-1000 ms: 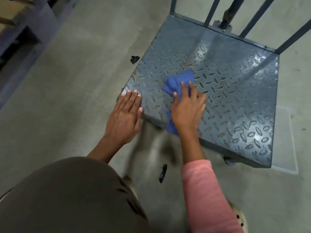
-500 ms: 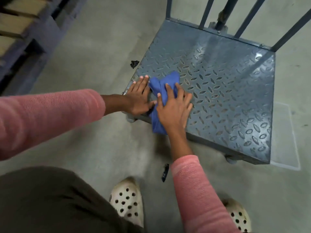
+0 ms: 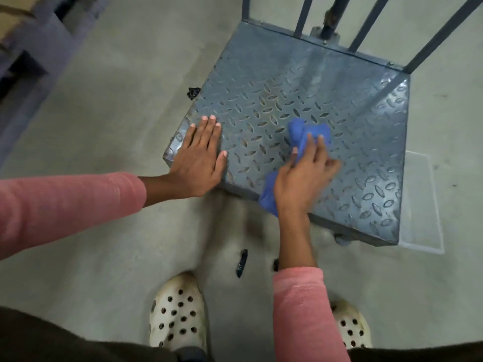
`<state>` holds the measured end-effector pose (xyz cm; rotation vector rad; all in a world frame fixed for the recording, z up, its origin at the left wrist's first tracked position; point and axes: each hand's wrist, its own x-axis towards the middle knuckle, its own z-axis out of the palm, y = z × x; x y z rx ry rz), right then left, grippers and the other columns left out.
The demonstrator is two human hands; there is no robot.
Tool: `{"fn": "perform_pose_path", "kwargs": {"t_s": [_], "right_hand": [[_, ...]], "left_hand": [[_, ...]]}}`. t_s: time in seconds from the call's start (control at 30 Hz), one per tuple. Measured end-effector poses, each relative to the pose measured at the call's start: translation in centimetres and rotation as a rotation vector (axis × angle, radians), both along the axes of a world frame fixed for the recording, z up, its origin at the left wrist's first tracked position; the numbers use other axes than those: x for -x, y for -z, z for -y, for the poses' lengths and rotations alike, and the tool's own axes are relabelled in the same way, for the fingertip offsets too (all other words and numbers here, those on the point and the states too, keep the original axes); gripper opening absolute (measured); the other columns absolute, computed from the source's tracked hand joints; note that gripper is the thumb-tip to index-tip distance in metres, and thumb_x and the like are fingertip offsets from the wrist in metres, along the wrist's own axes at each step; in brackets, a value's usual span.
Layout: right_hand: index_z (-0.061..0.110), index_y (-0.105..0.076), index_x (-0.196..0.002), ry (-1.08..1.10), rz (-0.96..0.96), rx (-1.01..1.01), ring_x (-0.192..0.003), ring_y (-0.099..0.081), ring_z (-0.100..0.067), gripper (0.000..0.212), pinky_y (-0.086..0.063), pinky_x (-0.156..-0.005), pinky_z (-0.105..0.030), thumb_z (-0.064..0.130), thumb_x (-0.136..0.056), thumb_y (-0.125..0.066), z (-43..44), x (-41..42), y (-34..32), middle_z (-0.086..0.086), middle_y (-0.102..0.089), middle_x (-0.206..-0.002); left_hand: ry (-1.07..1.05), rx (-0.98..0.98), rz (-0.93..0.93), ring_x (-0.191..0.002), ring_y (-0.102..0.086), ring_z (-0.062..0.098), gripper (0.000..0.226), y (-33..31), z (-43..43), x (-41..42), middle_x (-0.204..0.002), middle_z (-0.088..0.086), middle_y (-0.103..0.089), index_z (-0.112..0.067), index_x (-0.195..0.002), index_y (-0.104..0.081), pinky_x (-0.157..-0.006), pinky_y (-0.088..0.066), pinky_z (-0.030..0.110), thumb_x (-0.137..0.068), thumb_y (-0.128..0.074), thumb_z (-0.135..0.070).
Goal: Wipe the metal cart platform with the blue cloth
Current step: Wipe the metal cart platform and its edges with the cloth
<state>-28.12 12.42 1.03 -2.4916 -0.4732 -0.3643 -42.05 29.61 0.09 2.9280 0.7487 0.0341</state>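
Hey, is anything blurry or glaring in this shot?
Head view: the right hand is smeared by motion blur over the blue cloth; the left hand is sharp; soft glare streaks the far part of the metal cart platform.

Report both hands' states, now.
Left hand: open, flat on the cart platform, at its near-left corner.
Right hand: open, pressing the blue cloth onto the platform.

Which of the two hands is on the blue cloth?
The right hand, pressing the blue cloth; the left hand lies flat on the bare cart platform.
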Motion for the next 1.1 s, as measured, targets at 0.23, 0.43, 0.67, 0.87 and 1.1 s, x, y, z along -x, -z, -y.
{"fn": "perform_pose_path", "kwargs": {"t_s": [0.23,0.43,0.67,0.87,1.1], "right_hand": [[0.036,-0.054,-0.141,-0.173,-0.016,0.279,-0.115,-0.045,-0.027,0.049,-0.040,-0.087,-0.040,0.055,-0.098,-0.040,-0.2,1.3,1.1,0.011,-0.041,-0.156],[0.009,-0.069,-0.125,0.184,0.096,-0.029,-0.095,-0.055,-0.043,0.034,-0.041,-0.085,-0.040,0.026,-0.096,-0.059,6.1,-2.9,0.7,-0.011,-0.066,-0.131],[0.030,-0.061,-0.136,-0.348,0.018,0.138,-0.109,-0.047,-0.026,0.042,-0.051,-0.085,-0.038,0.048,-0.099,-0.050,-0.5,0.4,-0.1,0.009,-0.054,-0.144],[0.027,-0.064,-0.133,0.008,0.049,0.130,-0.102,-0.047,-0.033,0.040,-0.046,-0.087,-0.035,0.039,-0.097,-0.053,8.4,-3.5,1.8,0.003,-0.058,-0.142],[0.013,-0.063,-0.132,-0.223,0.080,0.035,-0.108,-0.048,-0.029,0.039,-0.045,-0.092,-0.036,0.022,-0.096,-0.054,5.2,0.6,0.5,-0.004,-0.058,-0.141]], "left_hand": [[-0.022,0.161,0.026,-0.161,0.002,0.031,0.084,-0.4,3.1,-4.0,-0.173,0.019,-0.004,0.002,-0.163,-0.012,-0.130,0.005,0.045,-0.098,-0.018,-0.051],[0.053,0.085,0.027,-0.161,0.003,0.030,0.082,-0.2,3.7,-4.1,-0.173,0.019,-0.003,0.000,-0.163,-0.009,-0.131,0.001,0.049,-0.101,-0.006,-0.052],[0.076,-0.041,0.084,-0.156,-0.021,0.041,0.074,0.8,3.9,-4.4,-0.166,0.028,-0.025,0.009,-0.157,-0.027,-0.128,-0.014,0.056,-0.102,-0.022,-0.041],[0.065,0.000,0.042,-0.160,-0.008,0.036,0.079,0.7,4.3,-4.9,-0.171,0.024,-0.012,0.005,-0.161,-0.019,-0.130,-0.006,0.052,-0.101,-0.011,-0.047],[0.197,-0.023,0.096,-0.157,-0.021,0.041,0.077,0.8,7.4,-6.6,-0.166,0.029,-0.025,0.009,-0.157,-0.030,-0.128,-0.016,0.054,-0.103,-0.022,-0.045]]}}
